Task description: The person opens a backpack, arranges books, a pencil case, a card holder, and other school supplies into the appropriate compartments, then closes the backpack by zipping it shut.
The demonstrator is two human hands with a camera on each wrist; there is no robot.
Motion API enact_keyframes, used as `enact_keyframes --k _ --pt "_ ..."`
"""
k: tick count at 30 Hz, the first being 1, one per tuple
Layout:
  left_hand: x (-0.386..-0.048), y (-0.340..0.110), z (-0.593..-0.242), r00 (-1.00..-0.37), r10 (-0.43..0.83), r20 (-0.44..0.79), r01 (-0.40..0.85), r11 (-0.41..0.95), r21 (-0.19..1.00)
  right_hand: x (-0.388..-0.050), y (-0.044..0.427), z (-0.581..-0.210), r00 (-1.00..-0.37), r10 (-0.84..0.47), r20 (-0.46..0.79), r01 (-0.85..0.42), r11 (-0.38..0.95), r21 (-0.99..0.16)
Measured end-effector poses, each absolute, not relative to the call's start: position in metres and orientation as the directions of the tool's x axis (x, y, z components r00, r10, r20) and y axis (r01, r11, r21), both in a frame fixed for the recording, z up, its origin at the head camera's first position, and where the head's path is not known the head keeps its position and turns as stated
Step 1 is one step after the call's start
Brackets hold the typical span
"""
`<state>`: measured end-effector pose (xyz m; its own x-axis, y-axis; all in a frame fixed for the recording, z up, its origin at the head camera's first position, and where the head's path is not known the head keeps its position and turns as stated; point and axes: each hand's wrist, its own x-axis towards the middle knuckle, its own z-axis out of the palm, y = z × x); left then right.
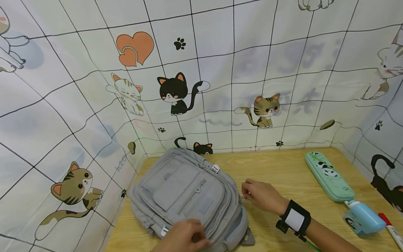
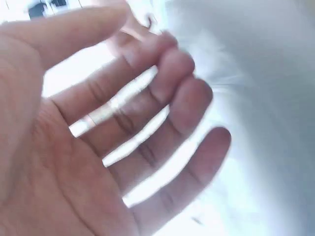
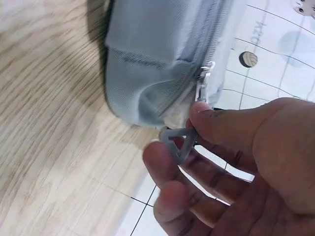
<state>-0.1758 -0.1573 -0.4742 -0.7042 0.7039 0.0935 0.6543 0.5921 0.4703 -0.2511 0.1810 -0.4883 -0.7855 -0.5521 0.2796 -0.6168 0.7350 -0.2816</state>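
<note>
A grey backpack [image 1: 189, 189] lies on the left part of the wooden bench [image 1: 277, 164], with its front side turned up. The right hand [image 1: 262, 196] is at the right side of the backpack. Its grip is nearly closed: in the right wrist view, the thumb and the index finger pinch a grey triangular zipper pull [image 3: 179, 147], which hangs from the metal slider [image 3: 203, 81] of the zipper. The other fingers are bent below it.

The left hand [image 1: 185, 235] is at the lower front of the backpack, near a white buckle [image 1: 164, 231]. Its grip is loosely open, the fingers a little bent, and it has hold of nothing; whether it touches the fabric, I cannot tell.

At the right of the bench there is a green pencil case [image 1: 329, 176] with a panda picture. A light-blue bottle [image 1: 365, 218] lies just beside its lower end, and a marker [image 1: 393, 231] with a red cap is next to the bottle. Behind the bench hangs a white cloth [image 1: 217, 31] with cats and black lines.
</note>
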Motion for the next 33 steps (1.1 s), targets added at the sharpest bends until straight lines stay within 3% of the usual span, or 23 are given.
enact_keyframes --k 6,10,14,18,22,26,29,33 --pt "-0.252 -0.082 -0.432 -0.677 0.736 -0.009 0.673 0.625 0.395 -0.255 0.187 -0.478 -0.842 -0.500 0.204 -0.522 0.657 -0.545" --pt "-0.283 -0.031 -0.450 -0.689 0.714 -0.126 0.622 0.671 0.403 -0.255 0.192 -0.485 -0.875 -0.462 0.143 -0.415 0.566 -0.712" --pt "-0.292 -0.006 -0.477 -0.682 0.723 -0.111 0.628 0.657 0.416 -0.250 0.193 -0.493 -0.901 -0.421 0.103 -0.323 0.495 -0.806" --pt "-0.299 -0.008 -0.485 -0.653 0.750 -0.104 0.618 0.607 0.500 -0.243 0.195 -0.498 -0.911 -0.412 0.032 -0.218 0.414 -0.884" --pt "-0.303 -0.015 -0.481 -0.606 0.783 -0.139 0.616 0.572 0.541 -0.239 0.190 -0.508 -0.867 -0.489 -0.098 -0.105 0.372 -0.922" --pt "-0.305 -0.014 -0.474 -0.572 0.812 -0.117 0.676 0.548 0.494 -0.239 0.175 -0.520 -0.833 -0.548 -0.074 -0.163 0.370 -0.915" --pt "-0.307 -0.009 -0.470 -0.578 0.811 -0.093 0.699 0.550 0.456 -0.238 0.166 -0.523 -0.862 -0.506 -0.032 -0.174 0.355 -0.919" --pt "-0.311 -0.003 -0.468 -0.592 0.803 -0.074 0.700 0.558 0.446 -0.233 0.159 -0.523 -0.913 -0.401 -0.073 -0.064 0.317 -0.946"
